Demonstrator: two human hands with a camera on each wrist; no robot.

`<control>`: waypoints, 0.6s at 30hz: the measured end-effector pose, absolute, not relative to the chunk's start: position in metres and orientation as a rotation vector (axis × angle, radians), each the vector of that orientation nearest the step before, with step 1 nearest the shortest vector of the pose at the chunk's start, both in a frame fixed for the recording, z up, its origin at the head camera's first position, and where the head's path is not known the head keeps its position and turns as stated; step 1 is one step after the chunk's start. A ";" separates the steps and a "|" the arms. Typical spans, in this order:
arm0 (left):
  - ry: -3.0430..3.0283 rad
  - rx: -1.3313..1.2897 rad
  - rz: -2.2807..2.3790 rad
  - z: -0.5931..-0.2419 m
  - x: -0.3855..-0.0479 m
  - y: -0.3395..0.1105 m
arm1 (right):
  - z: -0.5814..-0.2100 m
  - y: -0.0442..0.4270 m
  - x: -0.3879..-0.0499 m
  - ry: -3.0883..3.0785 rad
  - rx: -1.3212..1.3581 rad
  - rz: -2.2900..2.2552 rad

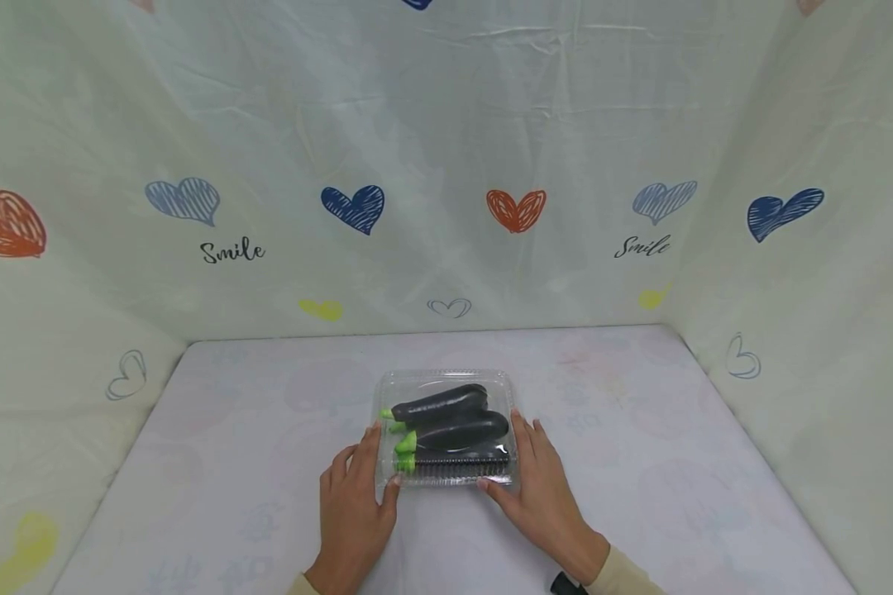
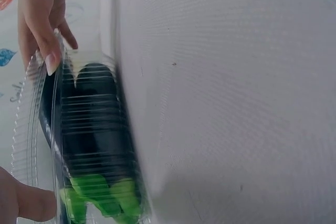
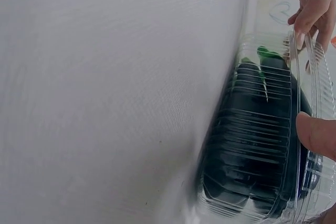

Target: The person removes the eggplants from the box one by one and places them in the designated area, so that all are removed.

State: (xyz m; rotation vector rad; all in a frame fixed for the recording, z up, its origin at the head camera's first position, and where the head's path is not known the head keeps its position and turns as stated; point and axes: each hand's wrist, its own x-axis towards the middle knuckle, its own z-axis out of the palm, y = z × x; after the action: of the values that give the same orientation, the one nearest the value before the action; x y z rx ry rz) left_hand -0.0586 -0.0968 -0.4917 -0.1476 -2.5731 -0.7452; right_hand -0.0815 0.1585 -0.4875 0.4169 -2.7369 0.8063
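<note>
A clear plastic clamshell container [image 1: 446, 380] with a ribbed wall sits on the table, its lid over several dark purple eggplants [image 1: 461, 431] with green stems. My left hand [image 1: 355, 504] holds its left side, thumb at the front corner and fingers along the edge. On the opposite side my right hand [image 1: 539, 492] grips it in the same manner. In the left wrist view, the left thumb [image 2: 37, 203] lies against the container's rim. The right thumb [image 3: 316, 135] presses that rim in the right wrist view. Fingers behind the container are partly hidden.
A white table [image 1: 231, 446] spreads around the container. Behind it and at both sides hangs a pale curtain [image 1: 432, 124] printed with hearts and "Smile". A small black object [image 1: 565, 584] shows beside the right sleeve at the bottom edge.
</note>
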 end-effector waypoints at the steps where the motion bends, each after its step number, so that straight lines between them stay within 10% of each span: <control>1: -2.573 -0.148 -0.748 -0.492 -0.059 -0.097 | -0.488 0.158 -0.082 -2.737 0.418 0.805; 18: -2.639 -0.100 -0.787 -0.486 -0.057 -0.095 | -0.489 0.160 -0.082 -2.749 0.425 0.832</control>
State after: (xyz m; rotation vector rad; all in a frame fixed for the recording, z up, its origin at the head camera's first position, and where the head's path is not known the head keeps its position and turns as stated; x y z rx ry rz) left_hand -0.0567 -0.0954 -0.4860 -0.1005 -2.6389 -0.7867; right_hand -0.0819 0.1604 -0.4893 0.4254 -2.7495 0.8322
